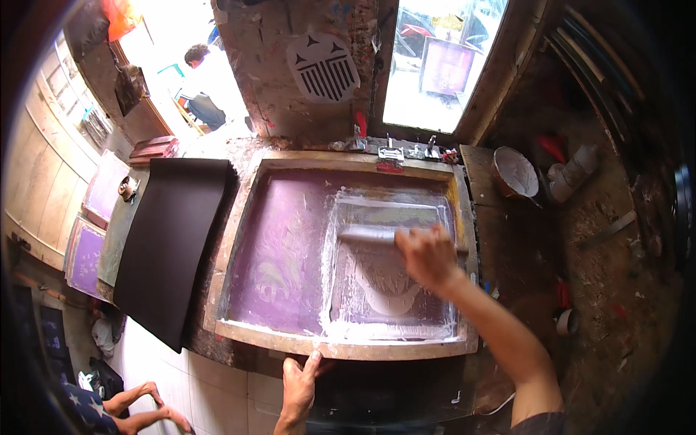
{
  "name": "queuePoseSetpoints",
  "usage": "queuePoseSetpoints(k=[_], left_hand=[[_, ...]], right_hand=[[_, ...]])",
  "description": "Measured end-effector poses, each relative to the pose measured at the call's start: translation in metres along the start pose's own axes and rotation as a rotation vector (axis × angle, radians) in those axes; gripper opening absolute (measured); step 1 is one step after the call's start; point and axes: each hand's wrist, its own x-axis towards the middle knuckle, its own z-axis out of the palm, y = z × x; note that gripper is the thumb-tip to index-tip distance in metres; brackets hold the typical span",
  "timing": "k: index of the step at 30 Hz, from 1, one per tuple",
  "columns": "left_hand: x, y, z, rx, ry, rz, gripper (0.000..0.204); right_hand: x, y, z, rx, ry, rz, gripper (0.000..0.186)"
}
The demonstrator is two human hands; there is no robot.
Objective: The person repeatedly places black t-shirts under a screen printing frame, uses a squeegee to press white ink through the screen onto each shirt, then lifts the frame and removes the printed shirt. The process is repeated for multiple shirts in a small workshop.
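Observation:
A wooden screen-printing frame (348, 349) lies in front of me, with purple mesh (283, 217) stretched across it. White ink surrounds and covers parts of a lighter rectangle on the right half of the mesh, where a printed shape shows. My right hand (429, 257) grips a squeegee (362, 233) held crosswise over the upper part of that rectangle; the hand looks slightly blurred. At the frame's front edge my left hand (297, 388) has its thumb up against the wood. Its other fingers are curled under the edge and partly hidden.
Metal hinge clamps (391, 156) sit along the frame's far side. Dark sheets (170, 239) are stacked at the left. An ink-smeared tub (515, 172) stands at the right on dark boards. One person (214, 87) sits beyond the doorway; another person's limbs (141, 413) show lower left.

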Motion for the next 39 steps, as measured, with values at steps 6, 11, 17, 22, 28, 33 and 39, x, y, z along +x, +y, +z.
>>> queuePoseSetpoints(k=[6,11,17,22,28,33,39], left_hand=[[0.001,0.035,-0.006,0.092,-0.098,-0.131,0.046],[-0.002,0.028,-0.004,0.036,-0.061,-0.162,0.041],[-0.002,0.033,-0.003,-0.030,-0.085,-0.085,0.038],[0.012,0.021,-0.006,-0.175,-0.265,0.005,0.037],[-0.034,0.113,-0.009,-0.071,-0.296,0.367,0.038],[0.027,0.211,0.042,0.279,-0.084,1.197,0.023],[0.253,0.185,0.118,1.076,-0.057,1.287,0.037]], right_hand=[[0.105,0.060,0.008,0.202,-0.145,0.031,0.028],[0.034,0.006,-0.004,0.211,-0.260,0.099,0.014],[-0.072,-0.068,-0.069,0.347,-0.333,0.026,0.022],[-0.105,-0.084,-0.089,0.274,-0.261,-0.034,0.036],[-0.078,-0.101,-0.156,0.082,0.319,0.321,0.051],[0.042,-0.032,-0.238,0.009,0.506,0.240,0.058],[0.124,0.017,-0.289,0.151,0.281,0.383,0.070]])
